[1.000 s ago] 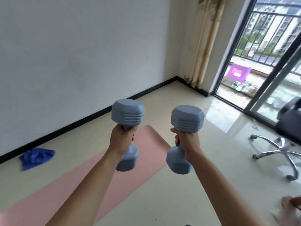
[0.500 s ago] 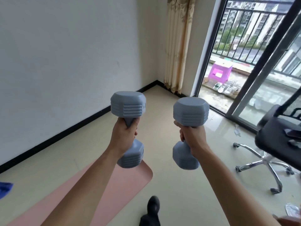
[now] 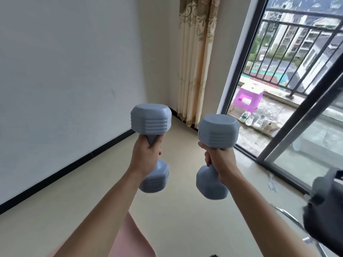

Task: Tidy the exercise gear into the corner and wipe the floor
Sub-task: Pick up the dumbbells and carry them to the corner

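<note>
My left hand point(image 3: 147, 154) grips the handle of a grey-blue dumbbell point(image 3: 150, 118), held upright at chest height. My right hand point(image 3: 220, 160) grips a second grey-blue dumbbell point(image 3: 218, 130) the same way, a little to the right and slightly lower. Both are up in the air above the beige floor. The end of a pink exercise mat point(image 3: 131, 240) lies on the floor beneath my left forearm. The room corner point(image 3: 171, 110) is straight ahead, behind the dumbbells.
A beige patterned curtain point(image 3: 196, 58) hangs at the corner. A sliding glass door point(image 3: 297, 127) stands open to a balcony with a purple stool point(image 3: 247, 99) and shoes point(image 3: 258, 120). A black office chair point(image 3: 326, 210) is at the right edge.
The view has advanced toward the corner with both dumbbells still held up. The blue cloth by the wall has left the frame, and less of the pink mat shows.
</note>
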